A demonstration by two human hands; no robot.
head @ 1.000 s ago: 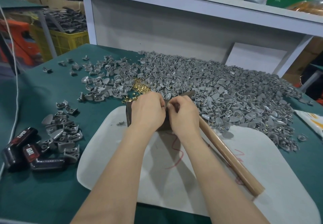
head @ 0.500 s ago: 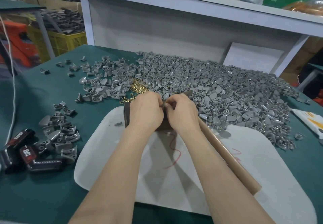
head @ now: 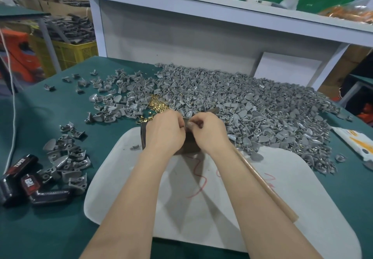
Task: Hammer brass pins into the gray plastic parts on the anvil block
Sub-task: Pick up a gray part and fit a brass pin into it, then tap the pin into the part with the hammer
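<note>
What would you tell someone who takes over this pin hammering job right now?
Left hand and right hand: both over the anvil block, fingers curled together; what they pinch is hidden.
Hammer handle lies unheld on the white mat, beside the right forearm.
Brass pins just beyond the block; gray parts heap behind.
Done: cannot tell how many.
Left: probably seat a pin, pick up the hammer, strike.

Left hand (head: 165,132), right hand (head: 209,132) atop anvil block (head: 190,147)

Even bright light, wide-angle edge distortion
</note>
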